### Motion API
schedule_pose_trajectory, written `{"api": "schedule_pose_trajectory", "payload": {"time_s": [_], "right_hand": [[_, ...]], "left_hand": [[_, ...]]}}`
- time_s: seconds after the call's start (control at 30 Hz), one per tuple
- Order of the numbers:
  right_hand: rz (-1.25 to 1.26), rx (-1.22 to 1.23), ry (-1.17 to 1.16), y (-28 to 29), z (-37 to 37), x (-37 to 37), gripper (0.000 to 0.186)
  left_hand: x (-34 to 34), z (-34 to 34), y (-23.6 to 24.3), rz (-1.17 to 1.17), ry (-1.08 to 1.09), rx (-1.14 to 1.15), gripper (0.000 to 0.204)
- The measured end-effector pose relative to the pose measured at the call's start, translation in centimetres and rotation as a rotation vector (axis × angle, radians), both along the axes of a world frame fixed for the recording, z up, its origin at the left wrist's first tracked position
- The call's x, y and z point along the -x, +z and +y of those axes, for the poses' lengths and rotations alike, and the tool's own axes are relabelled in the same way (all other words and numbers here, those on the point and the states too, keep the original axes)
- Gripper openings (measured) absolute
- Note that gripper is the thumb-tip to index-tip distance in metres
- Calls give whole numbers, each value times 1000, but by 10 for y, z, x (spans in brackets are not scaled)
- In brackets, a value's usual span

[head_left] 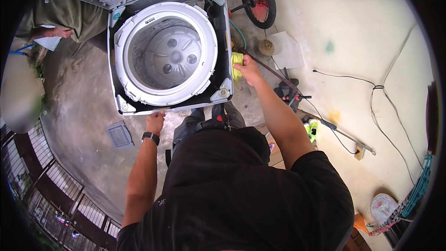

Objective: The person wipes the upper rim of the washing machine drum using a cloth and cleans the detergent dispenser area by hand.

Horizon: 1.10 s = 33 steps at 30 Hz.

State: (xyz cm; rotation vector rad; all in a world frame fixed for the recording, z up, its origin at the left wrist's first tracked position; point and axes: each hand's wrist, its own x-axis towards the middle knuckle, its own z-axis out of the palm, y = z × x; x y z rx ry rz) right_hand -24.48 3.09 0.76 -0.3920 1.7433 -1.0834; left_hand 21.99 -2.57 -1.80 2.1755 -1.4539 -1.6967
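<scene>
In front of me stands a top-loading washing machine with its top cover raised, its steel tub (176, 56) bare inside a white ring (121, 72). My right hand (249, 70) is closed on a yellow-green cloth (237, 60) and presses it to the cabinet's right side. My left hand (155, 122), with a dark watch on its wrist, is at the front edge (174, 109) of the cabinet. Its fingers are curled at that edge; whatever they hold, if anything, is hidden.
Another person in an olive shirt (74, 16) is at the machine's left. A grey plastic panel (120, 135) lies on the concrete floor. A bicycle wheel (260, 1) stands behind on the right. Cables (378, 87) hang along the pale wall, and a brown hose (274, 72) runs beside my right arm.
</scene>
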Motion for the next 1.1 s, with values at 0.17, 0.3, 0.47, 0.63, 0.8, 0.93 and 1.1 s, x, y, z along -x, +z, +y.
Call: {"api": "schedule_pose_trajectory", "payload": {"time_s": [0.17, 0.3, 0.47, 0.63, 0.8, 0.93, 1.1], "right_hand": [[-32, 95, 30, 12, 35, -21, 36], [81, 127, 49, 7, 39, -32, 37], [200, 128, 54, -3, 12, -21, 34], [404, 80, -1, -15, -36, -4, 36], [218, 122, -66, -8, -70, 19, 30], [-24, 120, -142, -5, -54, 20, 26], [-145, 96, -27, 9, 5, -8, 31]], "left_hand": [[8, -5, 11, -29, -27, 4, 39], [8, -3, 11, -17, -6, 7, 38], [4, -4, 4, -18, -13, 0, 37], [2, -5, 1, -20, 6, -31, 36], [5, -8, 7, -31, -12, -19, 35], [11, -11, 14, -70, -43, -18, 35], [2, -3, 3, -28, 55, -61, 35]]}}
